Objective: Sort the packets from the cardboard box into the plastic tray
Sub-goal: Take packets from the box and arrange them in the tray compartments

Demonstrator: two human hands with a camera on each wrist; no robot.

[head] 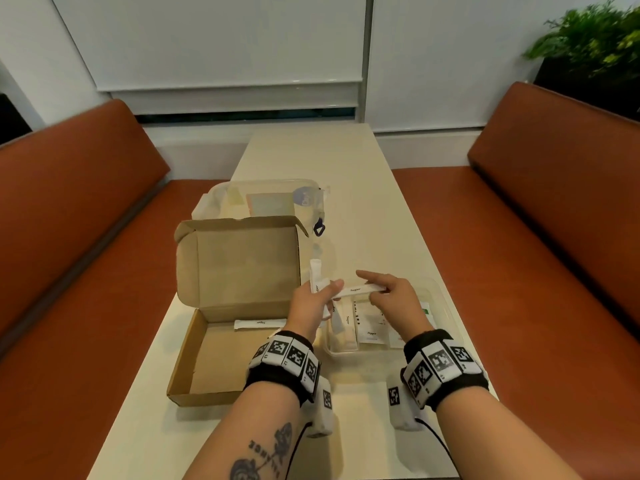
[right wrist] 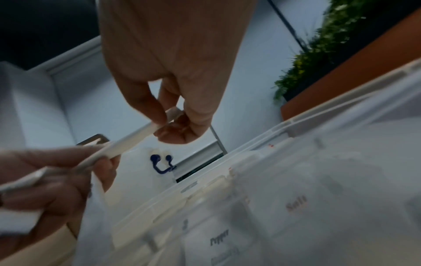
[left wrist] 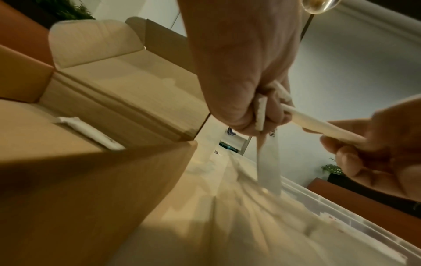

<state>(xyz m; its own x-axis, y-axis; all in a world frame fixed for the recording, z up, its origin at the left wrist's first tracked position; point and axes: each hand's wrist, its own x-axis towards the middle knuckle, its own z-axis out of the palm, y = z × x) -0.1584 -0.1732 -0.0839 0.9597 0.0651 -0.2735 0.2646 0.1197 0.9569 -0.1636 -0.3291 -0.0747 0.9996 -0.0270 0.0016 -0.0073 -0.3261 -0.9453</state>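
Above plastic tray [head: 441, 299], both hands pinch sugar stick [head: 360, 289]

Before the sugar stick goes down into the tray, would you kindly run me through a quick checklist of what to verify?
1. Right hand pinches the end of the sugar stick: ok.
2. Left hand has let go of that stick: not ok, it holds the other end, with more sticks.
3. Stick is over the plastic tray: ok.
4. Sugar compartment has room: cannot tell.
5. Pepper packet and salt packet lie in other compartments: ok.
6. Cardboard box emptied: not ok, one boxed stick remains.
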